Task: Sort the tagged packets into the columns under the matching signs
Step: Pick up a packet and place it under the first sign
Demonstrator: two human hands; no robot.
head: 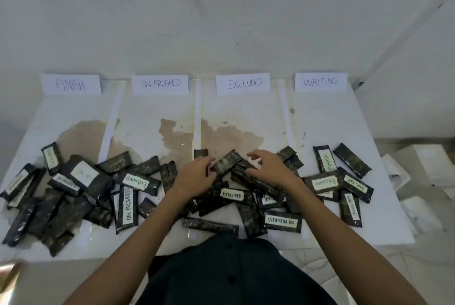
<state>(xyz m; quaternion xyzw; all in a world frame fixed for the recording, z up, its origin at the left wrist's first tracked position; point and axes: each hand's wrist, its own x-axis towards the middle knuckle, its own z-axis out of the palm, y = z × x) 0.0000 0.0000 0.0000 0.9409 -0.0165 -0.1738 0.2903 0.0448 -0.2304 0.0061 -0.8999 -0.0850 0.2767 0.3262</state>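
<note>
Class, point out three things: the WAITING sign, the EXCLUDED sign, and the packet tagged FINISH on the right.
WAITING sign (pixel 320 82): head view, its lettering.
EXCLUDED sign (pixel 243 83): head view, its lettering.
FINISH packet (pixel 325 161): head view, its white tag.

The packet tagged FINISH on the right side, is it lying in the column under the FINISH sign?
No, the FINISH-tagged packet lies in the column under the WAITING sign.

A single wide-angle camera sits on the person's head, looking forward and steeply down. It faces the white wall (pixel 221 9) ahead and takes in the whole bench (pixel 152 107) from close above, edges bowed by the lens. The person's dark shirt (pixel 234 275) fills the bottom of the view, forearms reaching up into it from both lower corners.
</note>
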